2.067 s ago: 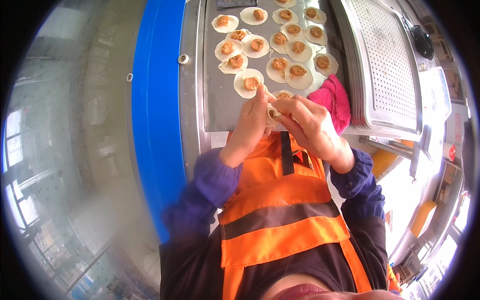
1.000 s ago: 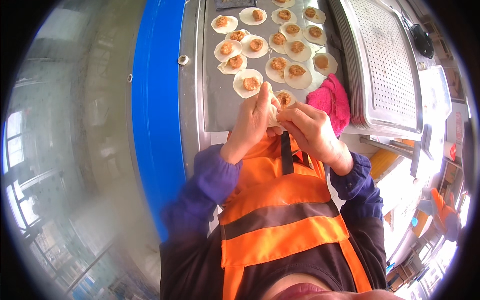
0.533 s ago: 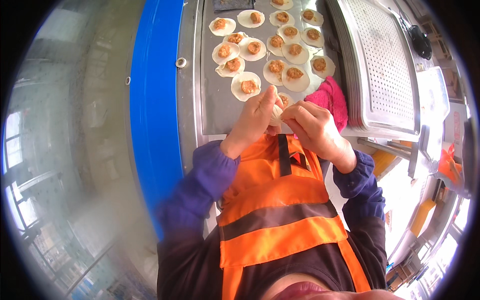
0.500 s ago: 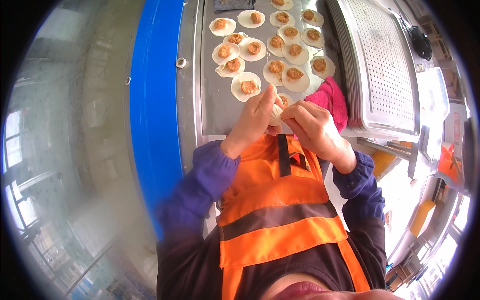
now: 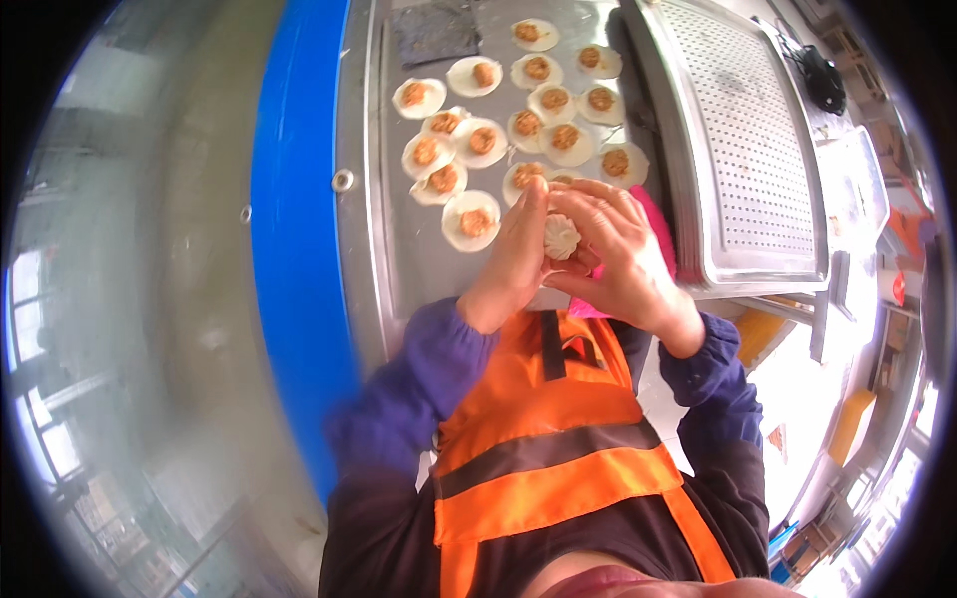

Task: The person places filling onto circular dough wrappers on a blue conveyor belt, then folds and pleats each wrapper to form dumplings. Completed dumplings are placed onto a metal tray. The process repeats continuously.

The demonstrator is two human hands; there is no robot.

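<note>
Steel worktop [image 5: 417,271]: it spreads away from the apron, with the blue panel [image 5: 299,199] curving down its nine o'clock side.
Dough rounds [image 5: 472,221]: flat, each bearing a lump of orange-brown filling, fanned from nine o'clock to one o'clock of the hands; some overlap.
Pleated dumpling [image 5: 562,238]: between the two hands, near the worktop's six o'clock edge, its swirled top facing up.
Left hand [image 5: 511,254]: clamped on the dumpling from nine o'clock, thumb raised alongside.
Right hand [image 5: 628,254]: arched round it from three o'clock, thumb and fingers apart; whether they press the dough I cannot tell.
Just changed: half a second ago the right fingertips were pinched together at the dough's side; now they have spread around it, and the whole swirl shows.
Meaning: I judge the pleating of this one done or nearly so, with the hands cupping it rather than folding.
Pink cloth [image 5: 662,231]: at three o'clock, partly behind the right hand.
Perforated trays [image 5: 733,149]: stacked at two o'clock.
Dark grey sheet [image 5: 436,34]: at eleven o'clock, beyond the rounds.
Orange apron [image 5: 558,409]: at six o'clock, below the wrists.
</note>
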